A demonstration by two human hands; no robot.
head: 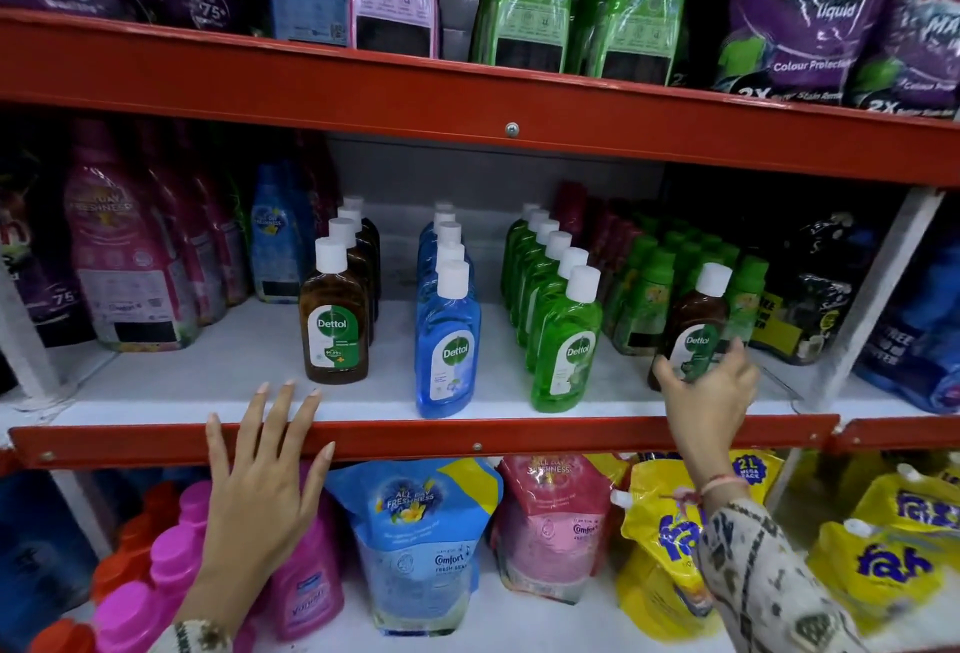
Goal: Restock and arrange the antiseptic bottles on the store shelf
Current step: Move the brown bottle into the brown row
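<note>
Right hand (709, 392) is gripping an upright brown bottle (693, 327). The brown row (343, 289) is sitting way off left, just above the left hand (262, 465), which is resting open on the shelf edge (415, 437).

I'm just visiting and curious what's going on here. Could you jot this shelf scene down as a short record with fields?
shelf: middle shelf, white board with red front edge
brown row: brown Dettol bottles, one file running front to back
blue row: blue Dettol bottles, centre file
green row: green Dettol bottles, right file
stray bottle: lone brown bottle, right of the green row
right hand: right hand gripping the lone brown bottle
left hand: left hand open, fingers over the red edge
</note>
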